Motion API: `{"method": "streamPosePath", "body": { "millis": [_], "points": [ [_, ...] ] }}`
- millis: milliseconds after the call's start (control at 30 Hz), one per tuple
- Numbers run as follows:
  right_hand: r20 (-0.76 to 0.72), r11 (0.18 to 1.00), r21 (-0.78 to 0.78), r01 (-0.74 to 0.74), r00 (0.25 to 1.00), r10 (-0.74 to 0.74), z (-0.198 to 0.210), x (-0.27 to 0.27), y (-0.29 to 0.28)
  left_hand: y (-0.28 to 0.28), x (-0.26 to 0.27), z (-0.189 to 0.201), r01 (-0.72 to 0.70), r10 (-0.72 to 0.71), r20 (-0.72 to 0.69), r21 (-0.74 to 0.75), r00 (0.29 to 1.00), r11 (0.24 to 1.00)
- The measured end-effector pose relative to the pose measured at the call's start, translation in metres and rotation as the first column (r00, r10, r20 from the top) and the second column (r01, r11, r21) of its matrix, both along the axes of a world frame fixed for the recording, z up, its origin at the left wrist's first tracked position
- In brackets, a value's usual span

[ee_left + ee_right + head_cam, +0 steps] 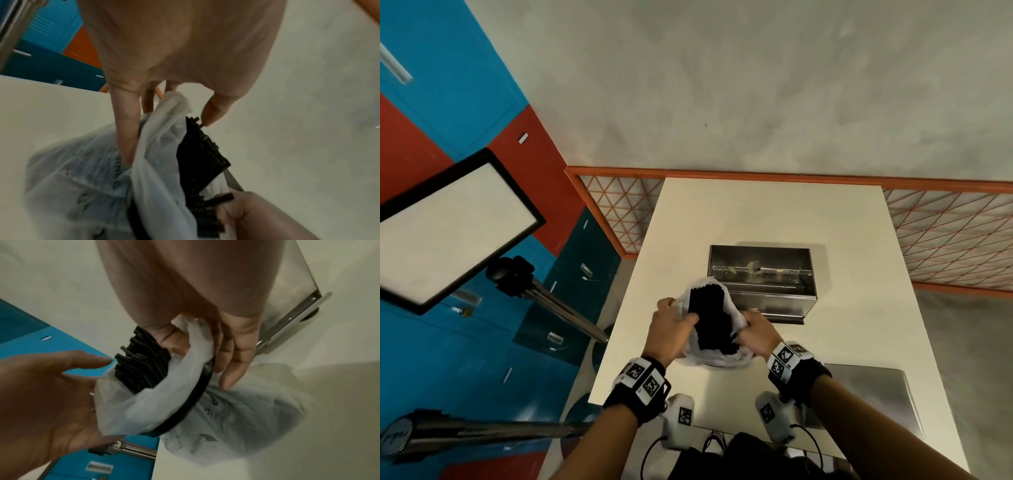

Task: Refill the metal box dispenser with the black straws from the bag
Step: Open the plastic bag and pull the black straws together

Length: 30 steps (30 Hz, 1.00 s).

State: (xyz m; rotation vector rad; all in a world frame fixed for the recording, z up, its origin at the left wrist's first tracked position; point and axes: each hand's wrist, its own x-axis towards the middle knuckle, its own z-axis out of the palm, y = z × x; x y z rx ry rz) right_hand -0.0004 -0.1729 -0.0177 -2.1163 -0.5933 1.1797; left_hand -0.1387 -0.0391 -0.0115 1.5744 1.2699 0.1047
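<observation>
A thin, translucent white plastic bag sits on the pale surface just in front of the open metal box dispenser, its mouth pulled wide and its crumpled lower part carrying faint grey printed lettering. A dense bundle of black straws stands out of the opening, the cut ends uneven and stepped, so that single tubes jut above the rest; a black ring or band shows around the bag in the right wrist view, though what it is cannot be told. The left hand reaches in from the left side with fingers spread along the plastic and the thumb tip at the straw ends, the hand mostly uncurled and pressing rather than clenching. The right hand grips the opposite edge of the bag, thumb inside against the straws and fingers curled down the outside over the plastic. The dispenser is a rectangular box of brushed, reflective steel with its top open, showing a thin rod running across the inside; it stands well apart from the far edge of the surface. A flat metal lid lies on the surface near the right forearm.
</observation>
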Motion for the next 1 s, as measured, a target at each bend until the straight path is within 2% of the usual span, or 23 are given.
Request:
{"method": "streamPosePath", "body": {
  "millis": [100,167,267,333,400,500,667,767,867,1000],
  "points": [
    [-0.071,0.996,0.017,0.092,0.993,-0.091,-0.012,0.003,0.008,0.007,0.009,0.002,0.087,-0.081,-0.089,0.065,0.993,0.994],
    [-0.15,0.978,0.045,0.205,0.969,-0.197,-0.018,0.005,0.012,0.013,0.013,0.0,0.071,-0.062,-0.12,0.075,0.991,0.995],
    [-0.216,0.958,0.121,0.261,0.949,-0.231,-0.035,0.01,0.015,0.018,0.01,-0.006,-0.011,0.013,-0.071,0.034,0.997,0.999],
    [-0.239,0.939,0.159,0.306,0.934,-0.264,-0.026,0.009,0.014,0.021,0.004,-0.01,-0.1,0.101,0.024,-0.044,0.995,0.994],
    [-0.262,0.919,0.153,0.363,0.912,-0.316,-0.016,0.008,0.012,0.024,-0.003,-0.013,-0.169,0.194,0.115,-0.195,0.974,0.966],
    [-0.241,0.928,0.147,0.344,0.922,-0.303,-0.017,0.011,0.01,0.025,-0.009,-0.013,-0.191,0.276,0.181,-0.382,0.944,0.904],
    [-0.213,0.939,0.107,0.327,0.93,-0.299,-0.026,0.017,0.01,0.017,-0.014,-0.017,-0.092,0.174,0.142,-0.453,0.975,0.887],
    [-0.199,0.949,0.086,0.304,0.938,-0.283,-0.028,0.018,0.011,0.012,-0.013,-0.017,0.078,0.016,0.183,-0.493,0.983,0.867],
    [-0.196,0.957,0.101,0.271,0.949,-0.248,-0.031,0.015,0.012,0.011,-0.007,-0.019,0.143,-0.067,0.21,-0.375,0.975,0.916],
    [-0.216,0.975,0.117,0.187,0.964,-0.158,-0.026,0.01,0.013,0.019,-0.003,-0.032,0.1,-0.05,0.177,-0.287,0.983,0.953]
  ]
}}
